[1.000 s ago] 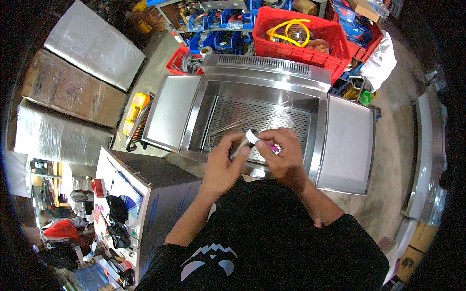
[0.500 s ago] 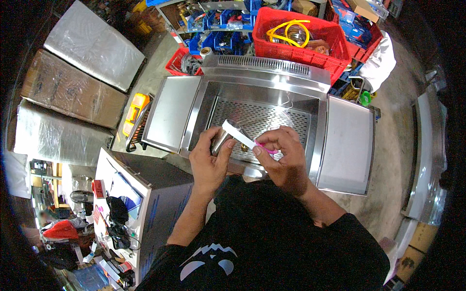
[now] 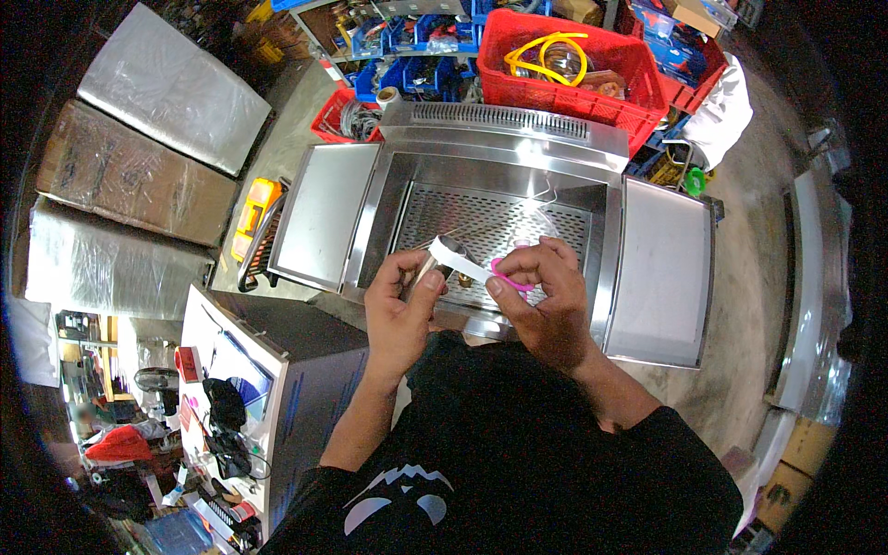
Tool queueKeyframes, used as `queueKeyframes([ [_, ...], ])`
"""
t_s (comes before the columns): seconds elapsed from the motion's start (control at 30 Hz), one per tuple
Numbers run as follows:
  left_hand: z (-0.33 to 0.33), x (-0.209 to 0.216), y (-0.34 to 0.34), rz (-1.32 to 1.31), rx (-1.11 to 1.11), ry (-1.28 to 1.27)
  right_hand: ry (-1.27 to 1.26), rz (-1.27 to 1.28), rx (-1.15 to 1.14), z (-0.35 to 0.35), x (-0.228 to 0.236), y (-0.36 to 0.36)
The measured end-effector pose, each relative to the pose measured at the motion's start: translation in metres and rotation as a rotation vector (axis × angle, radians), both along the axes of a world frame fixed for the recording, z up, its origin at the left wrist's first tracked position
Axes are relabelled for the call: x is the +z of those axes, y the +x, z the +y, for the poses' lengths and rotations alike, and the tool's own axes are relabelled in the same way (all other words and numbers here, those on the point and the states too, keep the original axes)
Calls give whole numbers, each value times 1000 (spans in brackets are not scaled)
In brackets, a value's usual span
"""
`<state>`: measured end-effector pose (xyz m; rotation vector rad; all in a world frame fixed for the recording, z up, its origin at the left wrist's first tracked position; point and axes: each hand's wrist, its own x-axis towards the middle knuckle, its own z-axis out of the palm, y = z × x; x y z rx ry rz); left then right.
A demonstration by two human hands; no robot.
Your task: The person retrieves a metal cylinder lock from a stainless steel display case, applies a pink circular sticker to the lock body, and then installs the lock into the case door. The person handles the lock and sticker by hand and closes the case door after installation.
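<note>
My left hand is closed around a short metal cylinder, holding it tilted between thumb and fingers. White thread seal tape lies against the cylinder's upper end and stretches across to my right hand. There, a pink spool ring is pinched between thumb and fingers, partly hidden by them. Both hands are held over a stainless-steel unit with a perforated plate inside its well. A small brass-coloured part shows below the tape; whether it touches anything I cannot tell.
Flat steel side shelves flank the unit. Behind it stand a red crate with yellow hose and several blue bins. Wrapped boxes are stacked at left, near a cluttered white-topped table.
The tape's end at the cylinder has shifted slightly right and down, and the cylinder has turned a little. More of the pink spool shows now. Both hands keep their grip.
</note>
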<state>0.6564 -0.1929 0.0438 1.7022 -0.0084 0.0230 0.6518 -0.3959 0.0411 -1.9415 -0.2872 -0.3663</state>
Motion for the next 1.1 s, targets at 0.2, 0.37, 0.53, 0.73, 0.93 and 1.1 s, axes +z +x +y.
queueKeyframes([
  [0.2, -2, 4, 0, 96, -37, -187, -4, 0, 8, 1, 0, 2],
  [0.37, -1, 7, 1, 186, -94, -347, -3, -49, -5, 3, -1, 4],
  [0.53, 4, 8, -1, 326, -239, -423, -3, -140, -27, 5, -1, 4],
  [0.73, 8, -18, 9, 744, -472, -731, -88, -158, 113, -1, -4, 8],
  [0.93, -3, -20, 4, 118, -265, 222, -31, 10, 54, -1, -14, 10],
  [1.1, -19, -12, -5, -186, -79, 482, 56, 112, 44, -1, -10, 8],
])
